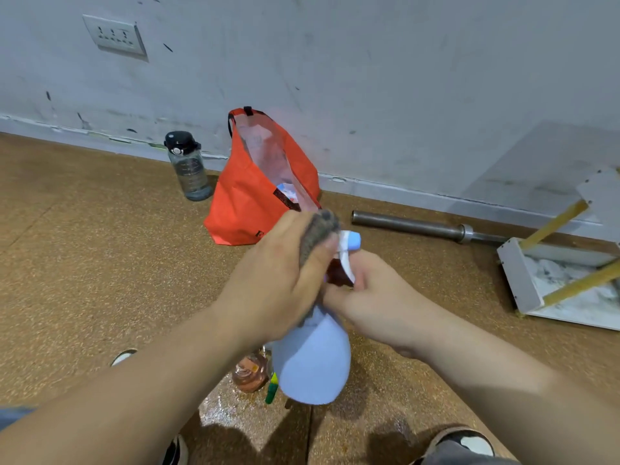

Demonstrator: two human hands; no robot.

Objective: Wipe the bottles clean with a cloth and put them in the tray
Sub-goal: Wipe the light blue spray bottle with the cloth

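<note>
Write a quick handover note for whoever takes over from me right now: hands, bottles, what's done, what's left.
Left hand presses the grey cloth on the head of the blue spray bottle; right hand grips its neck.
The bottle is held above the floor, wiping under way.
A brown bottle sits on the floor below.
The white tray at right shows no bottles.
Left: finish wiping, tray this one, then the others.
</note>
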